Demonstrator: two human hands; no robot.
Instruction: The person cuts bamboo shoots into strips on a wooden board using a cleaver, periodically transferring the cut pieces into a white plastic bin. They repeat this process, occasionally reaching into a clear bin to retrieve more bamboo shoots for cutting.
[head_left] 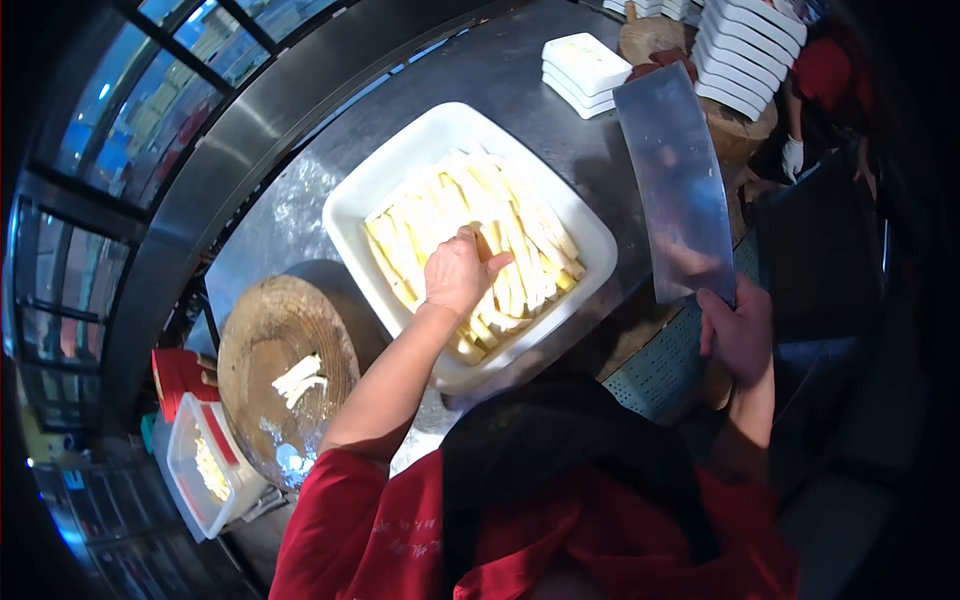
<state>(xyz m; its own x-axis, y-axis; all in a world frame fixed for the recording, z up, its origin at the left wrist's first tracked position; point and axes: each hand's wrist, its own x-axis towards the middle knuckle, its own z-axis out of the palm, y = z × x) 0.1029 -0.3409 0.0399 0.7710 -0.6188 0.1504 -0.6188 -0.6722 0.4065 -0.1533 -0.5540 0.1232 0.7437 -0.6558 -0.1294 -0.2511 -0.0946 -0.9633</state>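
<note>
A deep white tub (590,235) holds many long, pale yellow-white stalks (410,260) lying side by side. My left hand (462,272) is down in the tub on top of them, fingers curled over the stalks and thumb out to the right; the fingertips are hidden. Out to the right, my right hand (738,330) is closed around the handle of a cleaver (675,180), its broad blade pointing up and away from me. To the left stands a round wooden chopping block (255,345) with a few short pale cut pieces (299,380) on it.
A clear plastic container (240,490) with pale pieces sits beside the block, near a red box (178,378). White dishes (580,75) are stacked at the back, with more stacked plates (745,55) on a wooden block. A co-worker's gloved hand (792,158) shows far right.
</note>
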